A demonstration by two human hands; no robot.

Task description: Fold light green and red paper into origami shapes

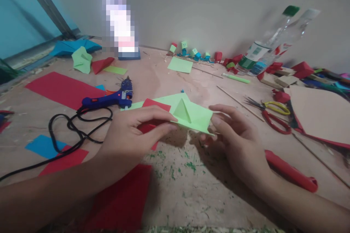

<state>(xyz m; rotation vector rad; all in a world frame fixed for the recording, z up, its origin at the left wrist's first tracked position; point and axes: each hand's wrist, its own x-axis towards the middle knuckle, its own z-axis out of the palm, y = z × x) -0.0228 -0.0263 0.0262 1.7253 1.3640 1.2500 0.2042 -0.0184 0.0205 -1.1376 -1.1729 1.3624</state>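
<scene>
A piece of light green folded paper [198, 114] is held up between my two hands, just above the table. One pointed flap stands up from its middle. My left hand [136, 127] pinches its left edge between thumb and fingers. At the right edge, my right hand [235, 138] has its thumb and fingers closed around the corner. Behind the paper lie a red paper piece [157, 104] and another light green sheet [172, 97], both partly hidden. A dark red sheet [123, 200] lies below my left forearm.
A blue glue gun [109, 99] with a looping black cord lies at left. Red-and-yellow scissors [273, 114], a red-handled tool [291, 171] and thin sticks lie at right. Plastic bottles [253, 56], small paper figures [195, 52] and a blurred bright screen [121, 29] stand along the wall.
</scene>
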